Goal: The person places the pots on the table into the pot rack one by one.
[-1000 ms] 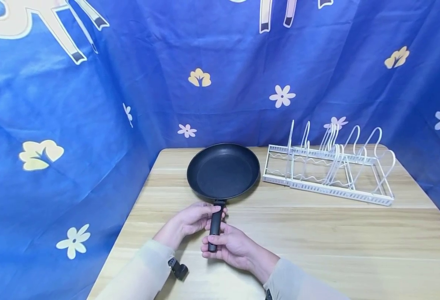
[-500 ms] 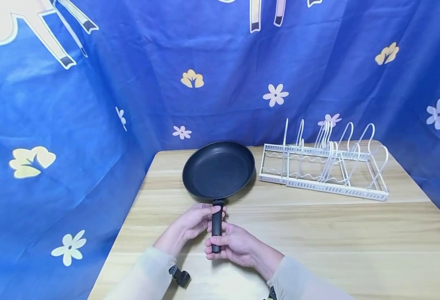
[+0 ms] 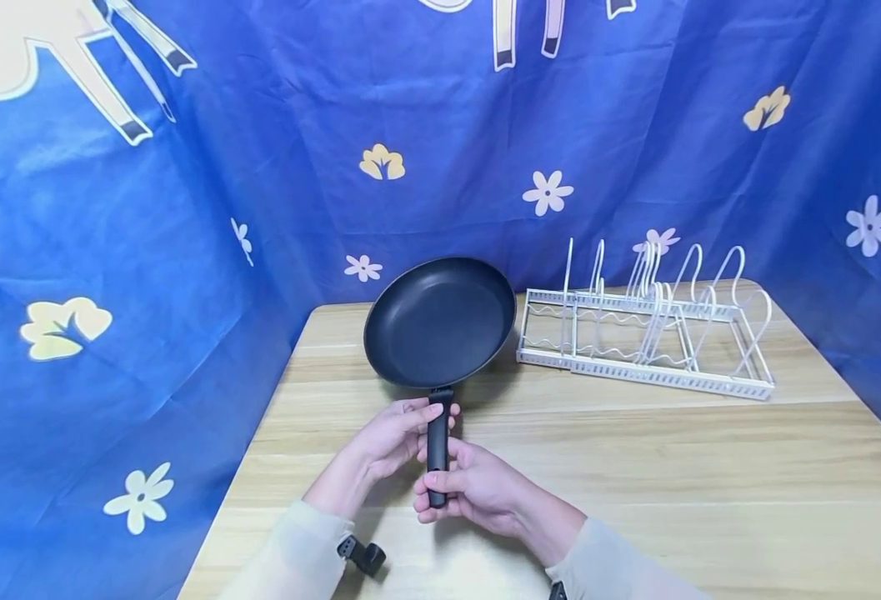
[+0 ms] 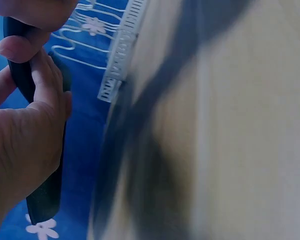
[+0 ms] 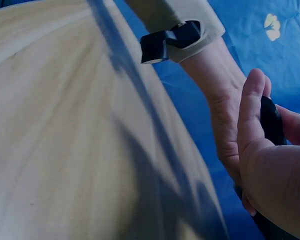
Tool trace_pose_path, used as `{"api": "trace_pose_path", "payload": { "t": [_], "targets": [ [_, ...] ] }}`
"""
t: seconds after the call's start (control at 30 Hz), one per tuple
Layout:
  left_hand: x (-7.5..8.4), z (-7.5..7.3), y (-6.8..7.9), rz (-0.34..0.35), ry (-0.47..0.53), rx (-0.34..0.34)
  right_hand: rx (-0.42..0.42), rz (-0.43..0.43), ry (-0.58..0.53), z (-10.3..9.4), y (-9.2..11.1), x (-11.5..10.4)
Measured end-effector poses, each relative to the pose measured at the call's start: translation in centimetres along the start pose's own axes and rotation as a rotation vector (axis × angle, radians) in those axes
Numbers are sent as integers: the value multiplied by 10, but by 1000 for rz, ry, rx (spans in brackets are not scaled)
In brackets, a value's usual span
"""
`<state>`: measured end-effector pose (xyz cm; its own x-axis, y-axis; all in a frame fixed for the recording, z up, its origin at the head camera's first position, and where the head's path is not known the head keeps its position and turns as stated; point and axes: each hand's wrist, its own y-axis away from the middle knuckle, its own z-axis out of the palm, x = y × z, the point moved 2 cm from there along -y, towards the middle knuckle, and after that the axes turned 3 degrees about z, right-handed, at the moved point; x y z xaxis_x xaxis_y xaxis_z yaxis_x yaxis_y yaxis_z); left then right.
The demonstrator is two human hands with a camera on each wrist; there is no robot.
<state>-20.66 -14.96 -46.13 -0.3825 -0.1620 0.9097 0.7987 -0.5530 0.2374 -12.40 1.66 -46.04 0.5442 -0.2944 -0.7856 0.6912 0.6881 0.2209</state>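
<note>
- I am holding the frying pan (image 3: 440, 322) with both hands, cooking face tipping up toward the head camera.
- My left hand (image 3: 391, 437) is gripping the handle (image 3: 437, 442) next to the pan body, thumb lying on top.
- My right hand (image 3: 481, 492) is pinching the handle near its free end, fingers curling beneath.
- Location: the pan is sitting left of the white wire pan rack (image 3: 635, 372), its rim showing just beside the rack's left end. Going by the shadows, I am judging it clear of the worktop (image 3: 635, 475).
- Done: two-handed grip is standing and, I am judging, so is the lift.
- Left: the pan is not yet resting anywhere; neither hand is letting go. I am rating this as mid-handling.
</note>
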Motion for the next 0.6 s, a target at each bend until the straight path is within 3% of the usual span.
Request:
{"api": "trace_pose_path", "payload": {
  "t": [0.33, 0.6],
  "targets": [
    [20, 19, 4, 68, -3, -55, -84, -57, 22, 8, 18, -14],
    [33, 37, 5, 98, 12, -126, -163, -137, -53, 3, 29, -15]
  ]
}}
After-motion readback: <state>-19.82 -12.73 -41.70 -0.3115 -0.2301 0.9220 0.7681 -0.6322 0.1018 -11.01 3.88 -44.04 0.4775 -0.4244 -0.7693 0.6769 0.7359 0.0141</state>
